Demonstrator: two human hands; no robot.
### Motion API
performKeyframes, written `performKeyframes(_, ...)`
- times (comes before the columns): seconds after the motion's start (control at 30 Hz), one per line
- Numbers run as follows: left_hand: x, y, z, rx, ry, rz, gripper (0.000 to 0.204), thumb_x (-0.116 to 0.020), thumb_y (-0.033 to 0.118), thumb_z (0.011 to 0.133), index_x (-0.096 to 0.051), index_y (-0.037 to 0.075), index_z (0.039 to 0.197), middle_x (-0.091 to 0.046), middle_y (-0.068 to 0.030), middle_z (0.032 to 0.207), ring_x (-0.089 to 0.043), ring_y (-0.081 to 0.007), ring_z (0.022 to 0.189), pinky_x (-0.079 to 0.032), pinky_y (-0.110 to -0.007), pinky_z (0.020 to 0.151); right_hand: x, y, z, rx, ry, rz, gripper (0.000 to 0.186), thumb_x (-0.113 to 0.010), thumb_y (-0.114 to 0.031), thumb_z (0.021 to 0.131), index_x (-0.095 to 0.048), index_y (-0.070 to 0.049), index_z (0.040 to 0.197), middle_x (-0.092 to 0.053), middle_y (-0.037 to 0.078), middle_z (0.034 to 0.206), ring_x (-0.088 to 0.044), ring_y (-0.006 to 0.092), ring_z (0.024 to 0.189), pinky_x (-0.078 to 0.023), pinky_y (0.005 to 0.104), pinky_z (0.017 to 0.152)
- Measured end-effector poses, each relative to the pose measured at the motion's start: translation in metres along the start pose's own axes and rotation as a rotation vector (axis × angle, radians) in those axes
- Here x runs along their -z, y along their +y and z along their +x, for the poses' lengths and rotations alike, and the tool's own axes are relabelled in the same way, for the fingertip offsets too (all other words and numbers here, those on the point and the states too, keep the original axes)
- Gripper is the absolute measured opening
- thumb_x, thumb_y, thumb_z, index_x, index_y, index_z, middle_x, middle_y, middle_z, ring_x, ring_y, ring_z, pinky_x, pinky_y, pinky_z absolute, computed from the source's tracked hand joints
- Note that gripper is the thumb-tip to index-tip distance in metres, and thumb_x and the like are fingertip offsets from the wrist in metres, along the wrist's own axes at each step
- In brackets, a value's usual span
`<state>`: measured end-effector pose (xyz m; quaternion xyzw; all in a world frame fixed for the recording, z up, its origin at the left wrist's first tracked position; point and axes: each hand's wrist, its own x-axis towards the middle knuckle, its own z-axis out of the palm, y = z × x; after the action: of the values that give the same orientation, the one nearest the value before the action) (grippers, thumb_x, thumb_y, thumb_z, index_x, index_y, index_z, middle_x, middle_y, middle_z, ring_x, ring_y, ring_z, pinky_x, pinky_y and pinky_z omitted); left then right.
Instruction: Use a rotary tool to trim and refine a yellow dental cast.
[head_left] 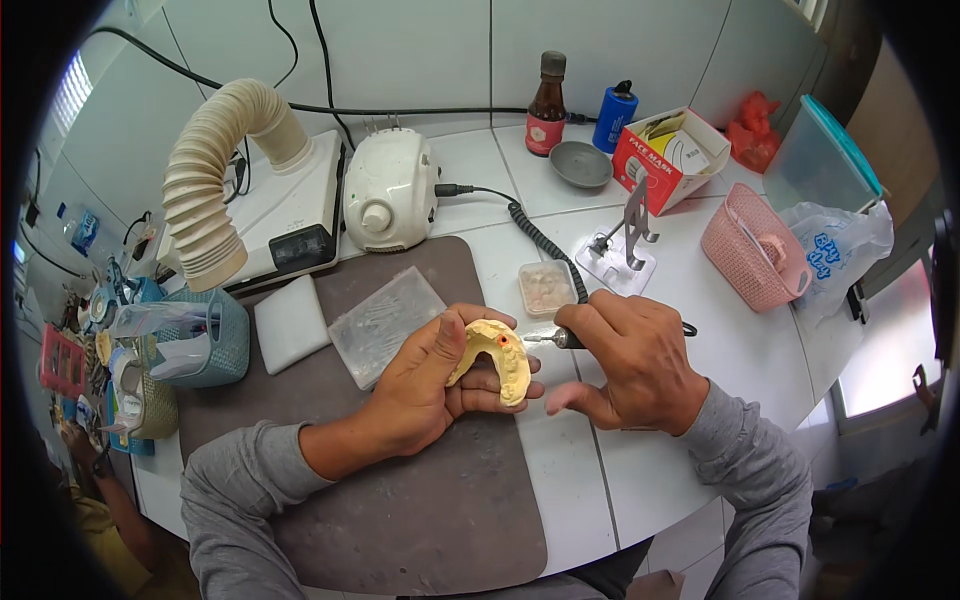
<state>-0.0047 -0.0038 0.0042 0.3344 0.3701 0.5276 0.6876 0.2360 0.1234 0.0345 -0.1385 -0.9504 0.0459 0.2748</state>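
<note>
The left hand (425, 385) is cradling a pale yellow dental cast (493, 358), thumb lying over its upper left limb and fingers curling up beneath and behind the arch, so it is being gripped firmly just above the grey work mat (420, 500). The right hand (630, 360) is clenching a slim rotary handpiece (562, 339) in a pen-like grip, its small finger reaching out toward the left hand's fingertips as a brace.

The cast is sitting between the two hands, wholly in the left one, with the right just beside it. It is a horseshoe: its curved front is pointing up and to the right, toward the tool, and its two limbs are trailing down, one to the lower left and one to the lower right. The handpiece's long axis is running nearly level, bur pointing left, and the tip is meeting the cast near a small orange-red spot (503, 342) on the crest of the arch.

Further out, a coiled cord (540, 240) is leading from the handpiece back to a white motor unit (388, 190), and a ribbed suction hose (215, 170) is hanging over the mat's far left, beside a small clear box (547, 288)
</note>
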Motion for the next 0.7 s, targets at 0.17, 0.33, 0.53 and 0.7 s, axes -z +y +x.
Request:
performKeyframes(0.17,0.001,0.003,0.002,0.027,-0.033,0.037,0.061,-0.046,0.054,0.116,-0.048,0.003,0.149,-0.071,-0.0291,0.132,-0.078,-0.0393,0.118,-0.069,-0.047,0.099,-0.001,-0.002,-0.008,-0.101,-0.009,-0.07,0.084,-0.086,-0.084,0.068,-0.065,-0.006,0.09,-0.053,0.005,0.073,-0.055,0.0246,0.055,-0.045,0.0397,0.054)
performKeyframes(0.33,0.007,0.0,0.002,0.049,-0.085,0.128,0.048,-0.066,0.031,0.114,-0.05,0.002,0.149,-0.075,-0.0246,0.129,-0.08,-0.0313,0.11,-0.07,-0.042,0.093,0.001,-0.003,-0.009,-0.097,-0.038,-0.089,0.076,-0.087,-0.08,0.074,-0.065,-0.008,0.09,-0.05,0.004,0.074,-0.055,0.0226,0.057,-0.043,0.0384,0.053)
performKeyframes(0.53,0.002,0.01,-0.002,0.144,-0.133,0.097,0.045,-0.073,0.022,0.11,-0.055,0.0,0.145,-0.077,-0.0223,0.124,-0.08,-0.0321,0.112,-0.07,-0.04,0.09,0.002,-0.001,-0.011,-0.053,-0.069,-0.062,0.063,-0.083,-0.069,0.086,-0.063,-0.009,0.088,-0.051,0.005,0.075,-0.056,0.0245,0.057,-0.043,0.0397,0.054)
performKeyframes(0.7,0.001,0.011,0.0,0.147,-0.156,0.115,0.043,-0.072,0.019,0.11,-0.056,-0.002,0.144,-0.077,-0.0221,0.123,-0.081,-0.0331,0.108,-0.07,-0.042,0.09,0.002,0.002,-0.011,-0.05,-0.113,-0.042,0.04,-0.075,-0.047,0.101,-0.062,-0.01,0.092,-0.053,0.007,0.077,-0.06,0.027,0.061,-0.044,0.0413,0.056)
